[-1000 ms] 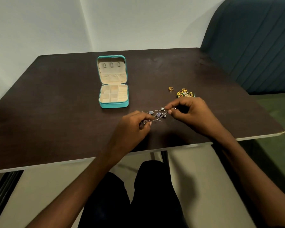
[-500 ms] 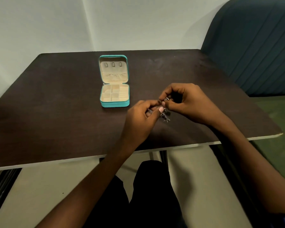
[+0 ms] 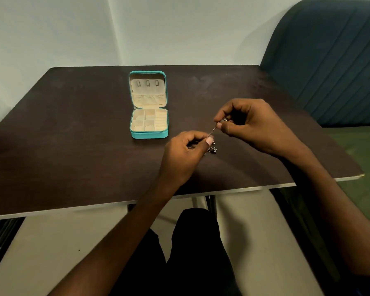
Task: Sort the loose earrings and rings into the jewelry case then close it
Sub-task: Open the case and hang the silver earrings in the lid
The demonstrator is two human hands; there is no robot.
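Two hands, left hand (image 3: 183,155) and right hand (image 3: 251,124), pinch one thin, light, tangly silver earring (image 3: 212,130) by its ends, so it needs soft fingers.

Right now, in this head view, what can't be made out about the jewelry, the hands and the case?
- Silver earrings: too small and dark to count or describe; partly behind the left hand.
- The end pinched by the right hand: covered by its fingertips.
- Other loose pieces: none show; the right hand may hide them.
- Jewelry case: its compartments look empty, too small to be sure.
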